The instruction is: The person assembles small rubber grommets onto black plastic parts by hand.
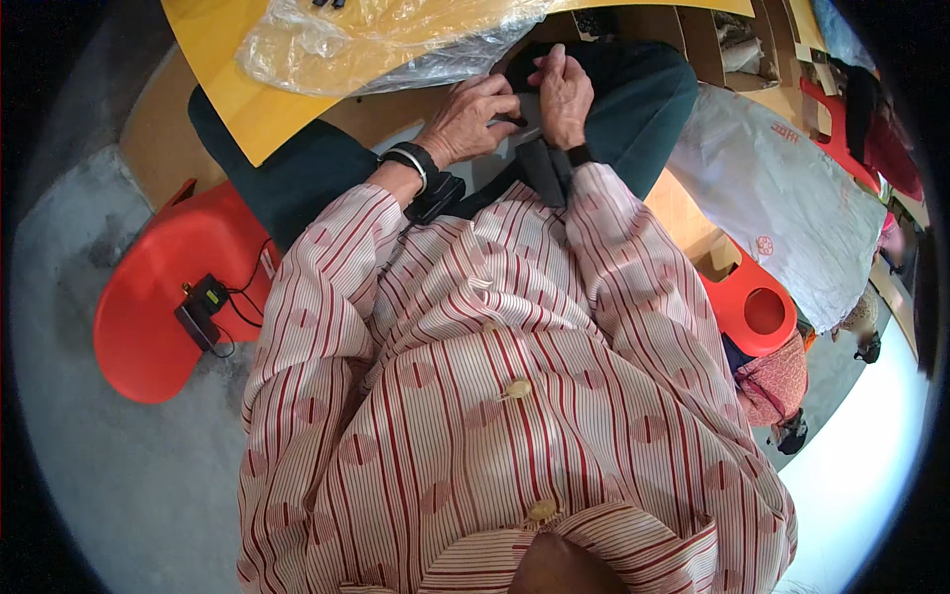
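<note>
Both of my hands are over my lap, close to the yellow table's (pixel 259 134) near edge. My left hand (pixel 463 121) has its fingers bent around a small black piece (pixel 515 121), whose exact kind I cannot make out. Just to its right is my right hand (pixel 565 97), fingers curled in and thumb side pressed together. Whatever it may pinch is too small or hidden to name. A clear plastic bag (pixel 381 49) lies crumpled on the table ahead of the left hand. Several small black pieces (pixel 329 3) show at the top edge, on or in the bag.
A red plastic stool (pixel 148 307) with a small black device (pixel 203 312) and cables stands at the left. On the right are a large white sack (pixel 777 188), another red stool (pixel 727 307) and open cardboard boxes (pixel 703 45). A patterned red cloth item (pixel 774 381) is below that stool.
</note>
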A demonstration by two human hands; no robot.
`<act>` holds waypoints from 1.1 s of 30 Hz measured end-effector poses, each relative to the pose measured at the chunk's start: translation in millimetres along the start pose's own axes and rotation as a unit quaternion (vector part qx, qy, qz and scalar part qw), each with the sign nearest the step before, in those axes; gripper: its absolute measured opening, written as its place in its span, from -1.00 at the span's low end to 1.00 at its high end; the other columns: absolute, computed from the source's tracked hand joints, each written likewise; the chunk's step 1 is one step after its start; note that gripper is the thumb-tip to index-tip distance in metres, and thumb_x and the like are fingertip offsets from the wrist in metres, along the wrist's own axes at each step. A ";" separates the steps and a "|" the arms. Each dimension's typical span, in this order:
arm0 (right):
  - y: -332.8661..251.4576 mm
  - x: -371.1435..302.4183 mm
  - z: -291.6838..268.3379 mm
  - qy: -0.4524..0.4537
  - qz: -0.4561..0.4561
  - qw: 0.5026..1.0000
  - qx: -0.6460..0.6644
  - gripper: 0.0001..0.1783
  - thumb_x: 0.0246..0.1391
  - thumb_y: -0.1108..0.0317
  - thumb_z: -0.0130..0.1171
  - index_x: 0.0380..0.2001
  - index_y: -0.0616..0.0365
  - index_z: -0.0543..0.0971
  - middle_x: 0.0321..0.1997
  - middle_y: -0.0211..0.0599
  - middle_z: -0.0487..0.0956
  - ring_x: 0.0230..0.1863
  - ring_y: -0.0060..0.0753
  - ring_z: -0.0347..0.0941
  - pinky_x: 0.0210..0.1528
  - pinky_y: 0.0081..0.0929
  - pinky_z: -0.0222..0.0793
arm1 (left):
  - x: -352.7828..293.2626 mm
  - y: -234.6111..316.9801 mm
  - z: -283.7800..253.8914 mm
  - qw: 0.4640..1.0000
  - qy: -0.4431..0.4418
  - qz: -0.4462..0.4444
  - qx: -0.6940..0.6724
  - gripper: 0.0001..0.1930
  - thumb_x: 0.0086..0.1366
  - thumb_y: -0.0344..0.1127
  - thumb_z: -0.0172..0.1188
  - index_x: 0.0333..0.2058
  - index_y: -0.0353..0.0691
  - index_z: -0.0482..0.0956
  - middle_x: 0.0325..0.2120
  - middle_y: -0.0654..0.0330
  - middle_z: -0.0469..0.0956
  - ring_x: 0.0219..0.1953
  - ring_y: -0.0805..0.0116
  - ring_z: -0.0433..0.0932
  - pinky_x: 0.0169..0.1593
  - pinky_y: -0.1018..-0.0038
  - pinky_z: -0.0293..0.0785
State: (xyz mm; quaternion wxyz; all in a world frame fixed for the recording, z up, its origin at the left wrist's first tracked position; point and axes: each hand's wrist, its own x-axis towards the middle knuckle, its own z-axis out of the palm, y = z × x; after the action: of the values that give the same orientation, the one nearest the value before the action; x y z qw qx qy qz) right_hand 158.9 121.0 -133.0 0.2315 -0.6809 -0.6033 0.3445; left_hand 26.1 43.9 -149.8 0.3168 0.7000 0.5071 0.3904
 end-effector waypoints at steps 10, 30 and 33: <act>-5.8 -27.5 -73.1 -0.230 -0.187 0.947 -0.124 -0.77 0.11 0.26 0.08 -0.38 0.23 0.54 -0.43 -0.07 0.53 -0.36 -0.05 0.47 -0.33 -0.29 0.36 | 1.1 5.6 -4.4 0.999 0.001 -0.026 -0.023 -0.80 -0.09 -0.35 0.34 -0.47 -0.23 0.53 -0.40 0.20 0.41 -0.27 0.22 0.37 -0.12 0.37 0.33; -37.6 -56.9 -115.5 -0.470 -0.094 0.877 0.036 -0.77 0.14 0.26 0.11 -0.31 0.22 0.42 -0.41 -0.47 0.43 -0.38 -0.61 0.32 -0.35 -0.55 0.26 | 1.9 106.6 -78.5 0.950 0.022 -0.180 -0.254 -0.87 0.15 -0.42 0.21 -0.36 -0.31 0.47 -0.46 0.21 0.59 -0.39 0.56 0.54 -0.25 0.62 0.46; -43.0 -55.4 -131.9 -0.499 -0.100 0.857 0.084 -0.79 0.16 0.32 0.09 -0.24 0.22 0.39 -0.37 -0.54 0.41 -0.32 -0.73 0.26 -0.30 -0.63 0.23 | 2.4 122.8 -83.6 0.976 0.059 -0.114 -0.175 -0.87 0.09 -0.42 0.23 -0.42 -0.30 0.47 -0.56 0.22 0.55 -0.49 0.53 0.54 -0.37 0.60 0.43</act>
State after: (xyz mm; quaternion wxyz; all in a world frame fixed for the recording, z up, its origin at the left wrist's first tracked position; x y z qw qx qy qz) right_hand 227.3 87.0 -4.6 -0.0115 -0.3317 -0.6715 0.6625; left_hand 10.8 15.1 -4.8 0.4466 0.5473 0.5250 0.4747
